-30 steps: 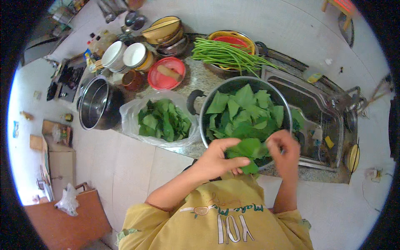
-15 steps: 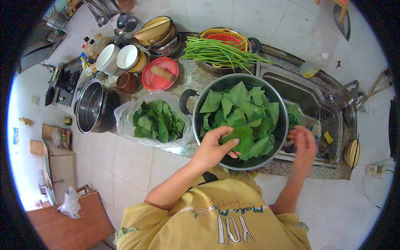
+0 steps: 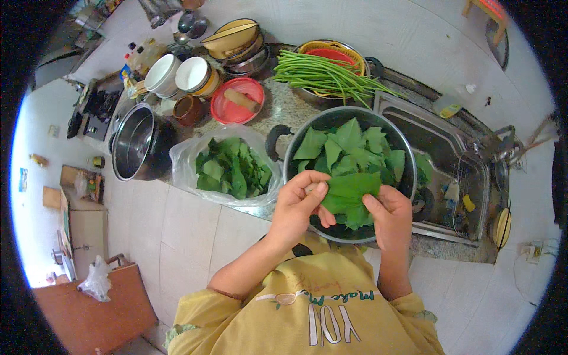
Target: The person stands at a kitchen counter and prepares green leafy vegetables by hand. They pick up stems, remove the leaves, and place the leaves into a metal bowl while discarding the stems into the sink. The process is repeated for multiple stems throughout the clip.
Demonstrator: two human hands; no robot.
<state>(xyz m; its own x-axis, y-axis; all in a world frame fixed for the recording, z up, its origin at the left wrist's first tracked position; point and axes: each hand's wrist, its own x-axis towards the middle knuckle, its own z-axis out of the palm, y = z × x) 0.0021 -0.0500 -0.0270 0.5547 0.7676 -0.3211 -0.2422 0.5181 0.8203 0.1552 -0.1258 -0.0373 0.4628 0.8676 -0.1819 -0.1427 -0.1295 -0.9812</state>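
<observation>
A large green leaf (image 3: 350,192) is stretched between my hands over the near part of a dark metal pot (image 3: 408,142). My left hand (image 3: 302,198) pinches its left edge between thumb and fingers. On the opposite edge, the thumb and fingers of my right hand (image 3: 390,214) are closed. Beneath them, loose green leaves (image 3: 349,142) fill the pot, which has a black side handle. Left of the pot, a clear plastic bag (image 3: 183,160) lies spread on the counter with more leaves (image 3: 231,168) in it.
Long green stems (image 3: 325,71) lie across a yellow colander behind the pot. To the right is a metal sink (image 3: 441,133) with leaves and a yellow sponge. A red dish (image 3: 222,109), stacked bowls (image 3: 192,74) and an empty dark pot (image 3: 142,145) stand to the left.
My right hand has come from the sink side to the pot and taken the leaf's right edge. The leaf, held in my left hand, is now spread wider. The view has shifted slightly.
</observation>
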